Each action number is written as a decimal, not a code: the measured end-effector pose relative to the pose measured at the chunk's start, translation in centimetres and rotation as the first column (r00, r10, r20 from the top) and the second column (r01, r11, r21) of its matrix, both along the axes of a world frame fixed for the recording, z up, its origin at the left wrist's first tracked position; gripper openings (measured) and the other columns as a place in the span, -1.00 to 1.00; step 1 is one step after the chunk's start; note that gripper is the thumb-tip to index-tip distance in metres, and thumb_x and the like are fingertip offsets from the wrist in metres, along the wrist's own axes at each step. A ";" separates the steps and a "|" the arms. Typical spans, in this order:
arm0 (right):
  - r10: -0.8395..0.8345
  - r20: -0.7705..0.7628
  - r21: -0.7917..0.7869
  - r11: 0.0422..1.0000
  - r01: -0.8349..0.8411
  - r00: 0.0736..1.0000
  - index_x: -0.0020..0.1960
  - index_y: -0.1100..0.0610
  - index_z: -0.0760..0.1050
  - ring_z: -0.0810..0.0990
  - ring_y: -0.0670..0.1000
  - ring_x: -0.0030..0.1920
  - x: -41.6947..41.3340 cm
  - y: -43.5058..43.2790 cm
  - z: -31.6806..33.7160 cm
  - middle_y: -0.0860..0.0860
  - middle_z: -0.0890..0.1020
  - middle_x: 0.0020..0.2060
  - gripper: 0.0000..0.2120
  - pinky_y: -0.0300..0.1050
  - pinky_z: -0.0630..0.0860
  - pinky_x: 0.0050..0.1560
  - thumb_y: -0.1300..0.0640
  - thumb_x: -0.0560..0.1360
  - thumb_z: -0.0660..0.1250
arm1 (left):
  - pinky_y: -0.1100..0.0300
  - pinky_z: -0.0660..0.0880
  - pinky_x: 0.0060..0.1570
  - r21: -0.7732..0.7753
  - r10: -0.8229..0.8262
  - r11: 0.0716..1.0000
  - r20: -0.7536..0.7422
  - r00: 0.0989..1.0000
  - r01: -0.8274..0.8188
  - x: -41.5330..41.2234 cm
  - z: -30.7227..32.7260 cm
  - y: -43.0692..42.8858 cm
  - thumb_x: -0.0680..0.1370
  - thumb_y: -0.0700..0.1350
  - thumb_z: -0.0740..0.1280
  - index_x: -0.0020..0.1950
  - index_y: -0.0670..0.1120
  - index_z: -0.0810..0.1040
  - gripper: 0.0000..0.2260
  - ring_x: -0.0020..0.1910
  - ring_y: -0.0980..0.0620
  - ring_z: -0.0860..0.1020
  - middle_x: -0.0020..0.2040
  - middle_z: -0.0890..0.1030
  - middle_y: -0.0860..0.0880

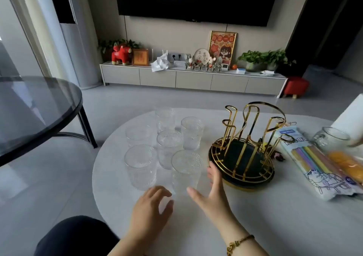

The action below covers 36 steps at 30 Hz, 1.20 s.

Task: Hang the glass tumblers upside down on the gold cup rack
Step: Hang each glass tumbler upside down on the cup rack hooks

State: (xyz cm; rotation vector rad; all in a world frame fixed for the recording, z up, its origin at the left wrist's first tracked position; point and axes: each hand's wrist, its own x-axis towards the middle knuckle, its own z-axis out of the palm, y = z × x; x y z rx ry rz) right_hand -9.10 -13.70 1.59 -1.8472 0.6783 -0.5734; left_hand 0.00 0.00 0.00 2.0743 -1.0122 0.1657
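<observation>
Six glass tumblers (167, 143) stand upright, clustered on the white table (255, 216) left of the empty gold cup rack (243, 149). Both hands are open and empty near the nearest tumbler (185, 172): the left hand (151, 206) has curled fingers, the right hand (212, 192) is spread, possibly brushing the glass.

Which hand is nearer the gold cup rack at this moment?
Right. The right hand is open beside the gold cup rack, its fingers nearly at the base rim. The left hand sits farther left, in front of the nearest tumbler.
</observation>
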 end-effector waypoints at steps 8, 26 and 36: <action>0.005 -0.065 -0.084 0.996 -0.010 0.998 0.42 0.05 -0.17 0.12 -0.15 0.33 3.0 0.6 -1.6 0.11 0.16 0.43 0.08 -0.31 0.08 0.28 0.09 0.18 0.53 | 0.28 0.23 0.22 0.303 -0.008 0.953 0.046 0.999 -0.007 0.9 -2.0 -1.0 0.37 0.06 0.24 0.14 -0.02 0.46 -0.63 0.22 0.08 0.46 0.20 0.52 0.02; -0.048 0.099 -0.012 0.999 0.050 0.994 0.27 0.05 0.16 0.37 -0.05 0.25 1.2 -0.1 -1.1 -0.01 0.41 0.19 -0.18 -0.24 0.31 0.28 0.12 0.14 0.52 | 0.21 0.51 -0.24 0.364 -0.044 0.930 -0.006 0.999 0.043 0.6 -0.9 -0.1 0.17 -0.09 0.54 -0.17 -0.11 0.62 -0.71 -0.16 0.02 0.66 -0.13 0.70 -0.06; -0.168 0.233 -0.018 0.984 0.177 0.958 0.08 -0.28 0.26 0.49 -0.27 0.05 -7.8 -4.0 2.4 -0.17 0.50 0.02 -0.25 -0.24 0.51 -0.06 0.21 0.09 0.54 | 0.43 0.37 0.02 -0.188 -0.252 0.945 0.094 0.963 0.266 -1.4 11.7 -6.9 0.46 -0.10 0.21 0.03 -0.05 0.55 -0.80 0.04 0.20 0.50 0.03 0.58 0.08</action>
